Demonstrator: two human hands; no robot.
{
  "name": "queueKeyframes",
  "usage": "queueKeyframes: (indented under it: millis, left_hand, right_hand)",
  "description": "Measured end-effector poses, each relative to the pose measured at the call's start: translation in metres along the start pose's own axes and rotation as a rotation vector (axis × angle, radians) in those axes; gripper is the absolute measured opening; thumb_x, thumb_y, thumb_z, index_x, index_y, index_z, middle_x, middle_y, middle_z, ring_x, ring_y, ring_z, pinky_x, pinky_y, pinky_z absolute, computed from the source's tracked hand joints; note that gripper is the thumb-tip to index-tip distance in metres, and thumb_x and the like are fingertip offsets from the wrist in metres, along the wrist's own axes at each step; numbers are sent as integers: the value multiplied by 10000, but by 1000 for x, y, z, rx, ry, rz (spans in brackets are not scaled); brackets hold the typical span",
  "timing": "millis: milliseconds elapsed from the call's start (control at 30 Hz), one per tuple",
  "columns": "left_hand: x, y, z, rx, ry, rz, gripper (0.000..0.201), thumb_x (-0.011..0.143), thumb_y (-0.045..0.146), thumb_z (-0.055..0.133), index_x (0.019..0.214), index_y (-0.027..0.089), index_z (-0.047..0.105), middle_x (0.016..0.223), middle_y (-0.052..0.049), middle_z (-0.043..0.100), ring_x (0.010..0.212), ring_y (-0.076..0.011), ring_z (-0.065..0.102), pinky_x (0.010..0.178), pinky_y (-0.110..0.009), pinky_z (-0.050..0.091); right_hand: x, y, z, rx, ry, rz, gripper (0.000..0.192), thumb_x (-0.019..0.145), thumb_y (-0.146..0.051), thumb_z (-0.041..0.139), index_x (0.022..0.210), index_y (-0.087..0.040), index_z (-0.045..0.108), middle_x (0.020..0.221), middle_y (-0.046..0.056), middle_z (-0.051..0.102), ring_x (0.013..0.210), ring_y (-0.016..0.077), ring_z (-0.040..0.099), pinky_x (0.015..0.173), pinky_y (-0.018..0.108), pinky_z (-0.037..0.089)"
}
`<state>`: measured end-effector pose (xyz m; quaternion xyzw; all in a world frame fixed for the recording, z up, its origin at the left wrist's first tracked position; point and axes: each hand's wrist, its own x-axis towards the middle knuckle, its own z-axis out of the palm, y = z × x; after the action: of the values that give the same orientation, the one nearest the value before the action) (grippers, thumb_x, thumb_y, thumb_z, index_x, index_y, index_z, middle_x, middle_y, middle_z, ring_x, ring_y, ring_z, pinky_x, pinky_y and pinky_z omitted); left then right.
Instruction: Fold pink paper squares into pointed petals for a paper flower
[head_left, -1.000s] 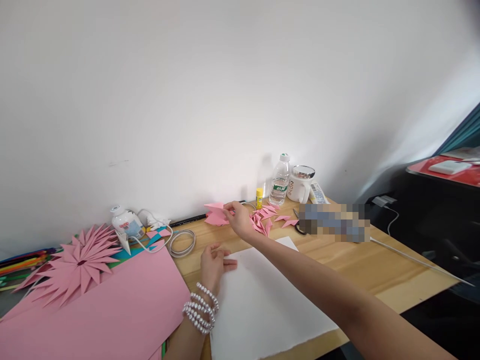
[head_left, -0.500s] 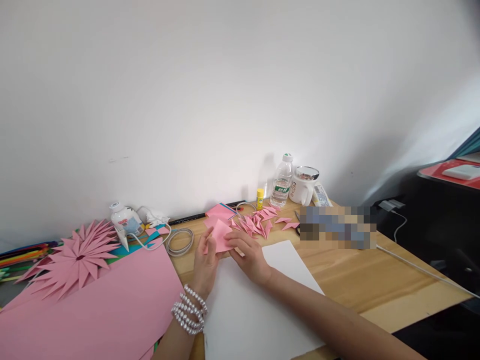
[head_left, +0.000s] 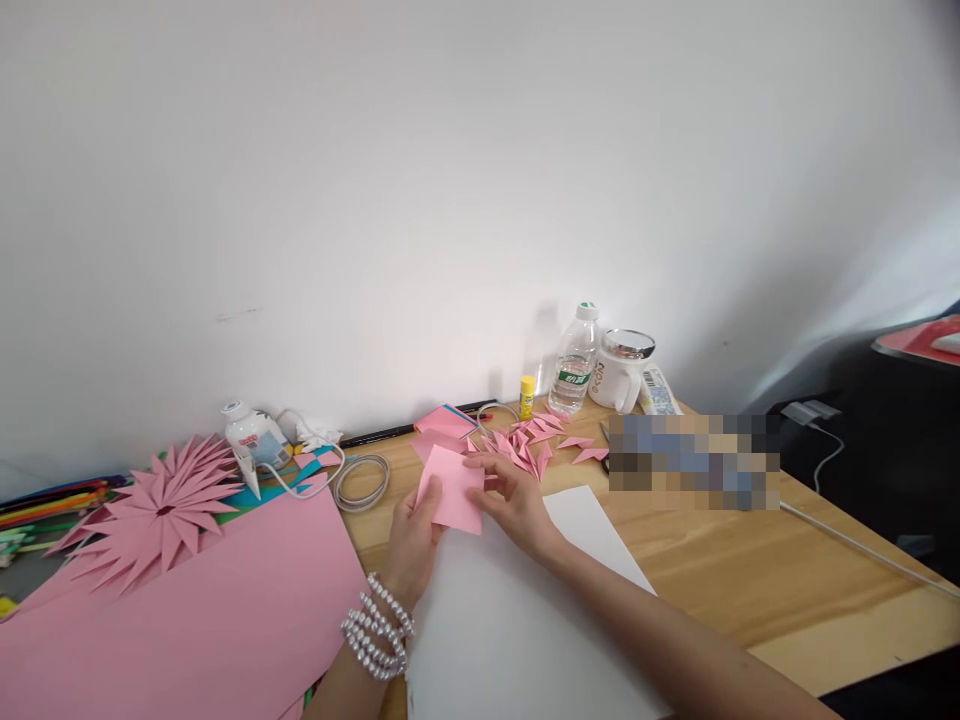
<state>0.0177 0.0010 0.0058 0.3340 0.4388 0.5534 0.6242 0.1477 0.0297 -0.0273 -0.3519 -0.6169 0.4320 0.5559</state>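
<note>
- We look down on a wooden table [head_left: 750,570] with a smooth, pale grain, set against a plain white wall.
- A large flat sheet of pink card [head_left: 187,620] covers its left side, matte and stiff-looking; beside it lies a big white sheet [head_left: 510,640] with a soft, slightly rough edge.
- On the pink card's far corner rests a spiky pink paper flower [head_left: 157,505], built of many folded pointed petals fanned in a ring.
- A clear plastic water bottle [head_left: 574,362] and a white mug [head_left: 621,370] with a shiny lid stand upright near the wall.
- A heap of small folded pink points [head_left: 525,445] lies just beyond our hands.
- The small pink paper square [head_left: 452,488] is held above the white sheet's far edge, tilted, its flat face toward us, its slightly longer side running from upper left to lower right.
- Our left hand [head_left: 411,540], beaded bracelets at the wrist, pinches the square's lower left edge; our right hand [head_left: 517,500] grips its right edge with fingers curled.
- A second ago our right hand reached to the pink stack by the wall while the left lay flat on the white sheet; since then both have come together on the square, which now sits lower and nearer us than half a second ago.
</note>
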Motion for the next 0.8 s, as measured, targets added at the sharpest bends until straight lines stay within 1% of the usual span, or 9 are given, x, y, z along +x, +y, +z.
queueKeyframes:
  millis: [133, 233, 300, 367, 433, 533, 600, 700, 800]
  left_hand:
    - [5, -4, -6, 10, 87, 31, 360, 647, 341, 644, 886, 73, 620, 815, -127, 663, 744, -208, 617, 643, -288, 491]
    - [8, -5, -11, 54, 179, 58, 314, 624, 320, 661, 825, 80, 630, 754, -91, 662, 688, -187, 612, 611, -281, 499]
    - [8, -5, -11, 129, 212, 89, 287, 628, 318, 653, 804, 92, 638, 721, -66, 658, 658, -173, 606, 596, -275, 504]
    - [6, -5, -10, 225, 197, 132, 273, 638, 319, 642, 813, 109, 646, 719, -47, 655, 652, -164, 601, 591, -265, 510]
    - [3, -5, -6, 286, 140, 158, 284, 645, 325, 634, 845, 124, 649, 740, -43, 657, 675, -168, 602, 598, -263, 517]
    - [-2, -4, -2, 225, 5, 153, 374, 710, 393, 556, 973, 135, 618, 868, -81, 660, 777, -200, 609, 654, -298, 520]
    - [-4, -2, -1, 164, -45, 139, 434, 743, 430, 499, 1056, 140, 576, 965, -109, 643, 824, -220, 611, 694, -334, 512]
    - [-4, -1, -2, 160, -28, 123, 475, 707, 403, 557, 1108, 148, 535, 1004, -119, 635, 806, -231, 627, 730, -373, 499]
    - [-1, -3, -3, 220, -16, 142, 479, 638, 310, 639, 1084, 161, 548, 1019, -109, 630, 776, -220, 634, 731, -369, 503]
  right_hand:
    - [3, 5, -3, 6, 69, -3, 239, 680, -203, 566, 916, -200, 604, 1024, 76, 514, 762, 138, 538, 605, 257, 485]
    - [3, 5, -3, -45, 70, 27, 209, 698, -175, 518, 884, -187, 612, 914, 59, 565, 645, 114, 515, 574, 253, 468]
    - [2, 5, -3, -90, 69, 43, 191, 703, -174, 508, 862, -181, 612, 884, 55, 576, 621, 112, 507, 569, 255, 462]
    - [1, 5, -3, -132, 83, 45, 187, 694, -182, 526, 860, -179, 612, 889, 58, 574, 655, 126, 522, 593, 264, 467]
    - [1, 5, -4, -182, 108, 39, 210, 681, -176, 542, 879, -185, 611, 903, 62, 566, 716, 146, 538, 638, 280, 472]
    - [1, 8, -6, -238, 147, 29, 262, 674, -134, 513, 908, -196, 611, 947, 64, 549, 834, 173, 539, 706, 304, 464]
    - [2, 9, -7, -246, 156, 26, 291, 669, -114, 491, 922, -196, 609, 967, 64, 542, 894, 187, 527, 729, 312, 455]
    - [3, 10, -8, -242, 156, 26, 284, 670, -115, 489, 919, -185, 605, 936, 61, 554, 865, 185, 537, 714, 306, 452]
    - [2, 9, -6, -234, 142, -6, 250, 679, -134, 511, 906, -182, 605, 912, 59, 566, 844, 182, 543, 723, 303, 446]
